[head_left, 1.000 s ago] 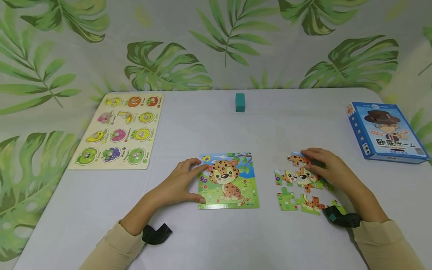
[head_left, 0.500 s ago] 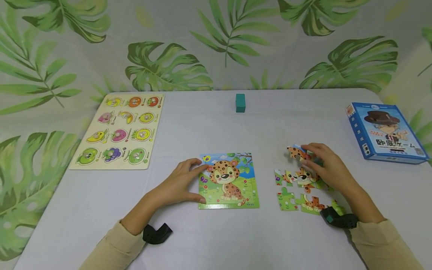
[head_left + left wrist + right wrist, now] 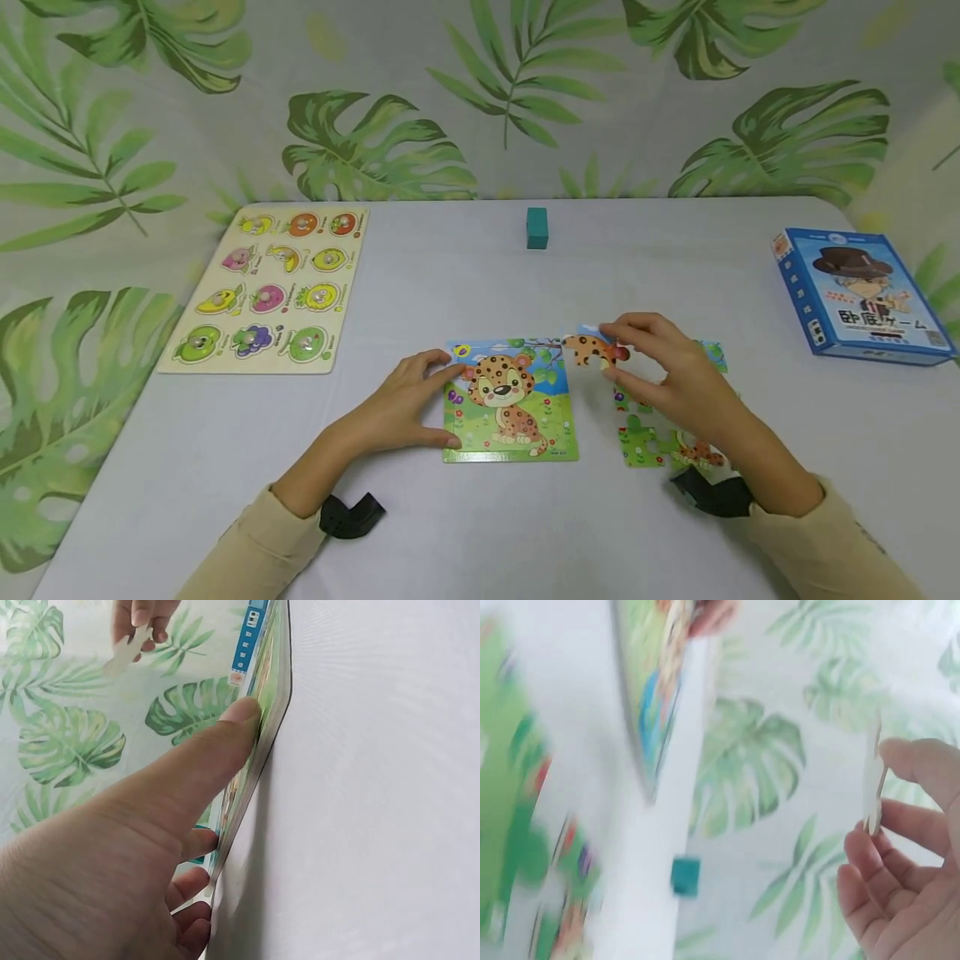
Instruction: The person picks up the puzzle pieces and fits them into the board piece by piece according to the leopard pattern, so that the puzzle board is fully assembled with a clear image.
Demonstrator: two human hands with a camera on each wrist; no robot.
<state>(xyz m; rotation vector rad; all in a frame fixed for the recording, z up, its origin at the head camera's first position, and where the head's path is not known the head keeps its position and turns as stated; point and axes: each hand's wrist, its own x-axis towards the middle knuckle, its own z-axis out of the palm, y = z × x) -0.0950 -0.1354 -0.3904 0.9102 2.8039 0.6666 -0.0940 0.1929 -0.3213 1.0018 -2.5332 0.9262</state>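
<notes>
Nearest, the left hand (image 3: 397, 408) holds the leopard board (image 3: 510, 400) flat on the bench (image 3: 480, 533), thumb at the near left corner, fingers on its left edge; the left wrist view shows the thumb (image 3: 187, 769) pressed against that edge, which the head view cannot resolve. Just right of the board lie loose pieces (image 3: 645, 442). Above them, the right hand (image 3: 667, 375) pinches a spotted piece (image 3: 588, 348) in its grip, lifted beside the board's far right corner; the right wrist view shows it edge-on between thumb and fingers. Farther off sit a blue box (image 3: 858, 296), a fruit board (image 3: 270, 287) and a teal block (image 3: 536, 227).
</notes>
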